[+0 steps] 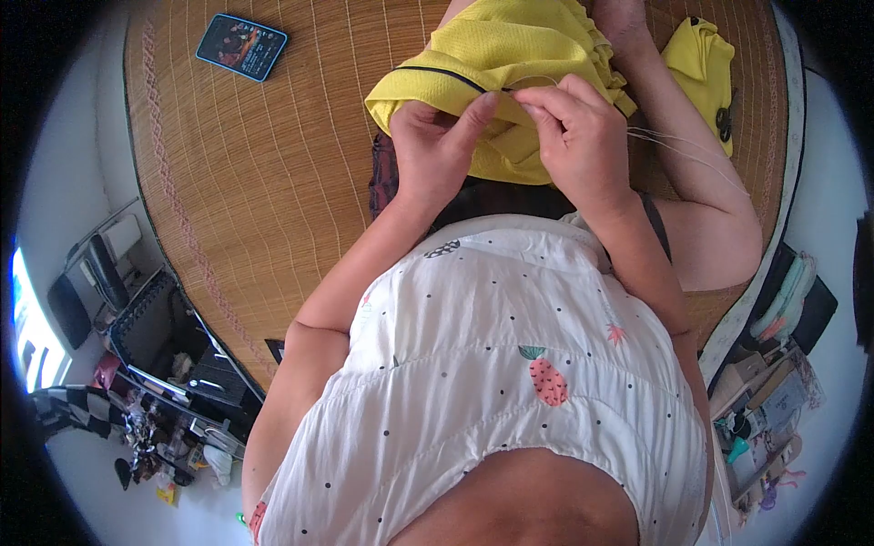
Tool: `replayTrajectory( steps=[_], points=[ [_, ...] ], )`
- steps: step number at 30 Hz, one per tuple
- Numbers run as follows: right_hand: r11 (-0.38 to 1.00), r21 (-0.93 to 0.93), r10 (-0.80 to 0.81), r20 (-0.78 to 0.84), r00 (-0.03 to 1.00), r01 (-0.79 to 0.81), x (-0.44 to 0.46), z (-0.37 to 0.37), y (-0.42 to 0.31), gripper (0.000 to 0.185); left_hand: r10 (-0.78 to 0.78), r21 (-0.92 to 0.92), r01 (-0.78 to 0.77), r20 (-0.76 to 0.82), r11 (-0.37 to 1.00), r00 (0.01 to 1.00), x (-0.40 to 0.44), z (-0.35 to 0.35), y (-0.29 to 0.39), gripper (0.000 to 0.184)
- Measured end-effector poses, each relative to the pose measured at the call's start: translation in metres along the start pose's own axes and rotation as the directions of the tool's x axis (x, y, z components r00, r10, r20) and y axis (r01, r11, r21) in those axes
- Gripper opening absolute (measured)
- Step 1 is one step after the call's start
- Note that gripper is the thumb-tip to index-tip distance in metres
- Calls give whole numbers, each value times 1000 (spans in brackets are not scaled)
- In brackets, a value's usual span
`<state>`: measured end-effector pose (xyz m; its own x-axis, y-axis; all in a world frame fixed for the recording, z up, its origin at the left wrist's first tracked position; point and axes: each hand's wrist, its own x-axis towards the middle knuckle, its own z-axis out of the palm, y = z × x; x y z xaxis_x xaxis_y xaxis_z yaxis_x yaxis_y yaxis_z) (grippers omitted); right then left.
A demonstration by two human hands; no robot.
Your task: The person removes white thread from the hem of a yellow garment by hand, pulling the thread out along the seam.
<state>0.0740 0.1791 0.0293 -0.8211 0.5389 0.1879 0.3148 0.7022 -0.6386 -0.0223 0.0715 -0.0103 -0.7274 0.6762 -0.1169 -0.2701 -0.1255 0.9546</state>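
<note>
A yellow garment [514, 41] with a dark trim line lies bunched over my lap. My left hand [432, 146] grips its edge, thumb on top near the dark trim and fingers partly hidden under the cloth. Close beside it, my right hand [583, 132] is closed in a pinch at the same edge. A thin pale thread [687, 146] trails out to the right from behind that hand, and a small loop of it shows above the fingertips. Whether a needle sits in the pinch is too small to tell.
A woven mat [273, 164] lies under me. On it are a phone [241, 47] with a lit screen at upper left and another yellow cloth piece [696, 68] at right, with black-handled scissors [724, 123] on it. Cluttered shelves [765, 428] stand beyond the right edge.
</note>
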Motion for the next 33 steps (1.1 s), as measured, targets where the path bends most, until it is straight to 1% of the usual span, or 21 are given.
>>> replayTrajectory(
  steps=[5, 9, 11, 14, 17, 20, 26, 29, 33],
  points=[
    [1000, 4, 3, 6, 1000, -3, -2, 0, 1, 10, 88, 67, -89, 20, 994, 996, -1, 1, -7, 10],
    [999, 44, 28, -12, 1000, -28, -1, 0, -2, 9, -96, -68, 96, 4, 993, 995, -2, 3, 3, 12],
    [998, 45, 33, -4, 999, -33, 0, -5, -4, 9, -167, -167, 160, -30, 973, 985, -2, 4, 3, 12],
    [996, 62, 63, 18, 998, -64, -1, -8, -4, 9, -298, -267, 284, -14, 921, 954, 1, 3, 6, 13],
    [996, 69, 62, 25, 998, -64, 0, -12, -3, 9, -351, -375, 351, 70, 858, 934, 1, 4, 12, 14],
    [996, 68, 64, 23, 998, -65, 0, -15, -3, 9, -429, -400, 422, 75, 813, 900, 2, 2, 8, 12],
    [995, 84, 49, 13, 999, -50, -2, -17, -2, 10, -471, -455, 480, 141, 750, 871, 5, 2, 17, 11],
    [997, 74, 7, 6, 1000, -8, -2, -19, -2, 10, -476, -398, 489, 138, 776, 868, 6, 1, 19, 12],
    [991, 119, 55, 7, 998, -55, -3, -18, -1, 10, -477, -385, 486, 125, 784, 870, 7, 3, 21, 13]
  ],
)
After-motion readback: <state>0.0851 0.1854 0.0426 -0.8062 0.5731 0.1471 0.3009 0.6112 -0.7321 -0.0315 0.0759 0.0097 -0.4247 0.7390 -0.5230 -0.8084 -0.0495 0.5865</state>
